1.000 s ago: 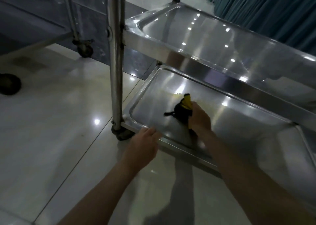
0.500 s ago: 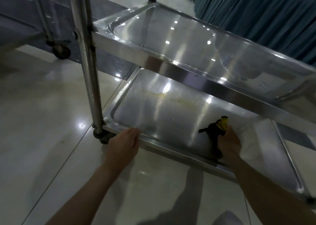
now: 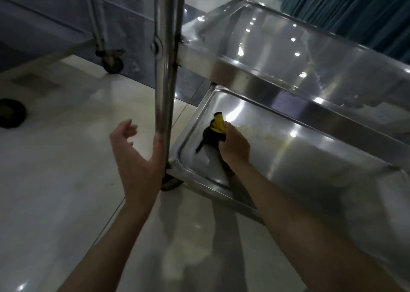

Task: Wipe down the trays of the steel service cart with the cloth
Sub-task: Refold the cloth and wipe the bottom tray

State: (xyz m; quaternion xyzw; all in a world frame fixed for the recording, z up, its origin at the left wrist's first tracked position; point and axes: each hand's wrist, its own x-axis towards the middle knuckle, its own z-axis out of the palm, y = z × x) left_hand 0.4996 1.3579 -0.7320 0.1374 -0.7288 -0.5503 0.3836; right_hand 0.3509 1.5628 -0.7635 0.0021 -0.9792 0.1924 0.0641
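Observation:
The steel service cart has a lower tray [image 3: 299, 156] and an upper tray [image 3: 288, 47]. My right hand [image 3: 235, 146] grips a bunched black and yellow cloth [image 3: 214, 129] and presses it on the left part of the lower tray, near its left rim. A pale smear lies on the tray just right of the cloth. My left hand [image 3: 135, 156] is off the tray, fingers spread and relaxed, its thumb touching the cart's upright post [image 3: 166, 70].
A caster [image 3: 170, 183] sits under the post at the tray's near left corner. Another wheeled steel frame with a caster [image 3: 112, 62] stands at the back left. A dark round object [image 3: 11, 113] lies on the glossy tile floor. Teal curtains [image 3: 355, 5] hang behind.
My right hand has swept the cloth from the right part of the lower tray back to its left. My left hand has let go of the tray's front rim and risen beside the post.

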